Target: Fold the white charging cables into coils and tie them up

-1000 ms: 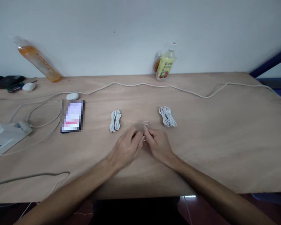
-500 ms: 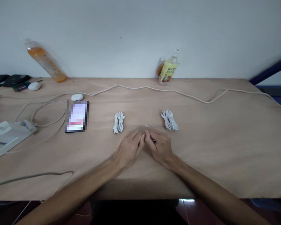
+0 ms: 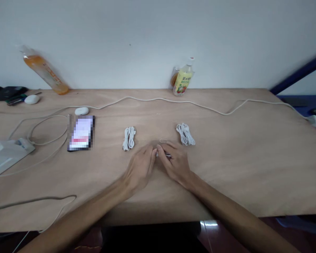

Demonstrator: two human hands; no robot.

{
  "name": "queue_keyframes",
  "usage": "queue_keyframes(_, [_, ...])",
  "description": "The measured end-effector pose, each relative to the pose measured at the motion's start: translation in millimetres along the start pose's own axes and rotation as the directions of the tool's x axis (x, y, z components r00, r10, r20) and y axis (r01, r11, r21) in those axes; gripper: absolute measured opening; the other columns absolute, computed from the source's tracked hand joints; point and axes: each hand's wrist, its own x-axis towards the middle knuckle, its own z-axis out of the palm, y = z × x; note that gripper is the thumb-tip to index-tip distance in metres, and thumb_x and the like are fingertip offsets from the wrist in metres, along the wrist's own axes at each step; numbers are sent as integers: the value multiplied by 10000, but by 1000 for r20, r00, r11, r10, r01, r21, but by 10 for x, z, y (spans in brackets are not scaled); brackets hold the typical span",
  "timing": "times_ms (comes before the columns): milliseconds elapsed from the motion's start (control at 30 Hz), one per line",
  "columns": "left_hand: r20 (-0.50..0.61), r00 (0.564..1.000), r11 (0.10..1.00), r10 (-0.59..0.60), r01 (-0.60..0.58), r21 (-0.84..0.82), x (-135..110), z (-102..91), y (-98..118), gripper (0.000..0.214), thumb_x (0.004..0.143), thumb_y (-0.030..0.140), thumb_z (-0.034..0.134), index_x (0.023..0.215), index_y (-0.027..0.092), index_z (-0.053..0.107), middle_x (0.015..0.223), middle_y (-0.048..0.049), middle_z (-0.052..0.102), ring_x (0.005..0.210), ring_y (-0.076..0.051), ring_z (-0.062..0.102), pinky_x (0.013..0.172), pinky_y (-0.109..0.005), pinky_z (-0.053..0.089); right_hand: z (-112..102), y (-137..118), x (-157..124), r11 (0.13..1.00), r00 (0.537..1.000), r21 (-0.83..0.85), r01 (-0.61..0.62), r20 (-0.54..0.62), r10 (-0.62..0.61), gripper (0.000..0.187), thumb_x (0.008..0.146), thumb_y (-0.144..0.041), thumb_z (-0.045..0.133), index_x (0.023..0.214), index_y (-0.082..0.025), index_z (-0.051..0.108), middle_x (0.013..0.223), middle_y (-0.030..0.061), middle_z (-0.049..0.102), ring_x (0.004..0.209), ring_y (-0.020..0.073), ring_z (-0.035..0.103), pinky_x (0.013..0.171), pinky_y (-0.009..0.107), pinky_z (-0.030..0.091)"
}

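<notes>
My left hand (image 3: 140,163) and my right hand (image 3: 175,160) meet at the fingertips just above the table, both closed with thumbs side by side. Between them shows a sliver of a small whitish and dark object (image 3: 167,154); the fingers cover most of it, and I cannot make out its kind. A thin pale loop (image 3: 163,141) lies just beyond the fingertips. One folded bundle of white cable (image 3: 129,138) rests past my left hand, and another white cable bundle (image 3: 185,134) past my right hand.
A phone (image 3: 81,133) and a white earbud case (image 3: 81,111) lie to the left, near a white holder (image 3: 5,154). A long cable (image 3: 158,99) crosses the table (image 3: 239,158). An orange drink bottle (image 3: 46,73) and a yellow-labelled bottle (image 3: 183,80) stand by the wall.
The whole view has shifted slightly, so things appear a little further left. My hands stay together; slightly more of the whitish object shows between the thumbs.
</notes>
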Motion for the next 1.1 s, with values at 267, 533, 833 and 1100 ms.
queue_keyframes(267, [-77, 966, 951, 248, -227, 211, 16, -2, -17, 379, 1185, 235, 314, 1008, 176, 643, 920, -71, 652, 799, -228, 635, 735, -351, 552, 7, 9, 10, 946, 959, 181, -267, 146, 243, 506, 1054, -403, 467, 578, -251, 389, 554, -33, 386, 532, 139, 367, 541, 305, 293])
queue_keyframes(533, [10, 988, 951, 153, -150, 271, 39, 47, -53, 380, 1189, 227, 304, 949, 199, 597, 908, -48, 641, 768, -215, 631, 704, -329, 520, -13, 20, 39, 900, 912, 221, -376, 258, 318, 517, 1055, -412, 465, 569, -238, 488, 539, -25, 458, 528, 147, 453, 558, 295, 352])
queue_keyframes(833, [5, 999, 968, -41, 41, -248, 19, -5, 55, 353, 1177, 262, 318, 887, 235, 517, 861, -33, 617, 781, -203, 597, 753, -344, 508, 36, 51, -38, 990, 994, -100, 99, -39, -103, 382, 1047, -214, 522, 667, -239, 554, 617, -4, 580, 577, 162, 482, 608, 312, 396])
queue_keyframes(1100, [120, 988, 905, -100, 140, -402, 58, -107, 113, 381, 1160, 347, 357, 848, 230, 540, 797, -9, 567, 788, -203, 573, 788, -349, 476, -16, 16, -40, 997, 997, -14, 70, -26, -70, 396, 1038, -149, 500, 653, -236, 479, 574, -37, 539, 520, 129, 458, 555, 300, 350])
